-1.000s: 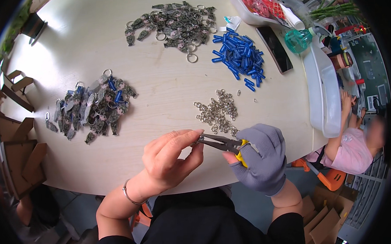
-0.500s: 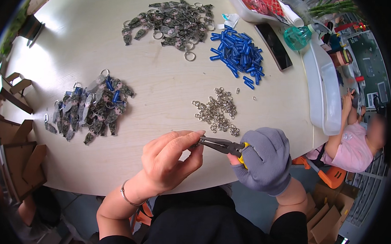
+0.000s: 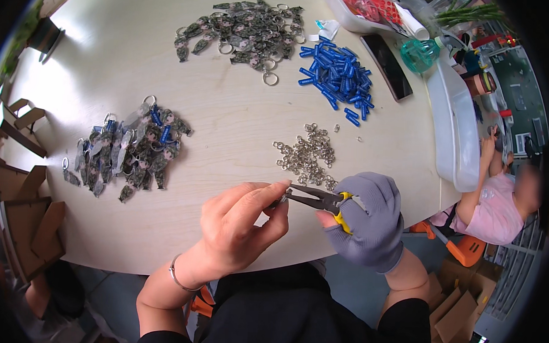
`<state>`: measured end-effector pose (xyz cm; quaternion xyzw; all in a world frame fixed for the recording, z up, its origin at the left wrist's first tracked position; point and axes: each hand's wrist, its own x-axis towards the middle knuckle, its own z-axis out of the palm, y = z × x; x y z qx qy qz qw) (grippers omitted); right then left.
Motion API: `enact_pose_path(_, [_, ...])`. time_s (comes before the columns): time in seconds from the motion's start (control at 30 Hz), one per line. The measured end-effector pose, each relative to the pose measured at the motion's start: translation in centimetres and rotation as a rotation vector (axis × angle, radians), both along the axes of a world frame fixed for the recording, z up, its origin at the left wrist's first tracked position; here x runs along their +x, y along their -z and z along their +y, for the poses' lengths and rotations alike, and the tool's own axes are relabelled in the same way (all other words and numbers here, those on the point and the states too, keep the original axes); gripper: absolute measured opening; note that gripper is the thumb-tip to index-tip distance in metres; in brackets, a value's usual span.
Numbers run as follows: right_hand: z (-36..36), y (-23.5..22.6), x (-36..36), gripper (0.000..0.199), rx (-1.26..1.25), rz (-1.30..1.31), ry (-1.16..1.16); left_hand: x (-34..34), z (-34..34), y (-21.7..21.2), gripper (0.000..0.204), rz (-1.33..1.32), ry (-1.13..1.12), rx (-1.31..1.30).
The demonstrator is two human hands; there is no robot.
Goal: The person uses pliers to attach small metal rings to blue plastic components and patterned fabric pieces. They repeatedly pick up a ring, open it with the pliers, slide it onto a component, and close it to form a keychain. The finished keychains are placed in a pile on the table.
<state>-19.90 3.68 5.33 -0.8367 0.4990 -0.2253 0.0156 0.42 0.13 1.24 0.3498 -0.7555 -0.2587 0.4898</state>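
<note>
My right hand (image 3: pixel 370 221), in a grey glove with bare fingertips, grips yellow-handled needle-nose pliers (image 3: pixel 316 198). Their jaws stand slightly apart, with the tips at the fingertips of my left hand (image 3: pixel 241 222). That bare hand is closed in a pinch around something small and dark, mostly covered by thumb and fingers. Just beyond the pliers lies a heap of small silver metal connectors (image 3: pixel 306 151). Farther back is a pile of blue oblong tags (image 3: pixel 340 76). Camouflage-patterned keychains (image 3: pixel 244 32) with split rings lie at the back; more keychains (image 3: pixel 134 147), some with blue tags, are heaped at left.
A phone (image 3: pixel 386 66) lies right of the blue tags, near a green transparent bottle (image 3: pixel 419 54) and a white plastic bin (image 3: pixel 453 124). A tub (image 3: pixel 361 10) of red packets stands behind. Another person in pink (image 3: pixel 499 209) sits at far right. Cardboard boxes (image 3: pixel 465 302) stand below.
The plier jaws have opened a little at my left fingertips, and my right hand has shifted slightly. My left hand keeps its pinch. The view has moved a touch.
</note>
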Motion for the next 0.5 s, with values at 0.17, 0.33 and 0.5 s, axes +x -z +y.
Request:
enact_pose_path(0.17, [0.04,0.05,-0.22,0.026,-0.033,0.049,-0.021,-0.02,0.03,0.02,0.034,0.030,-0.018,0.011])
enact_pose_path(0.33, [0.12,-0.20,-0.49,0.026,-0.044,0.087,-0.036,0.02,-0.02,-0.23,0.033,0.022,-0.013,0.017])
enact_pose_path(0.5, [0.16,-0.40,-0.61,0.026,-0.075,0.120,-0.053,0.06,0.03,-0.32,0.033,0.017,-0.010,0.022])
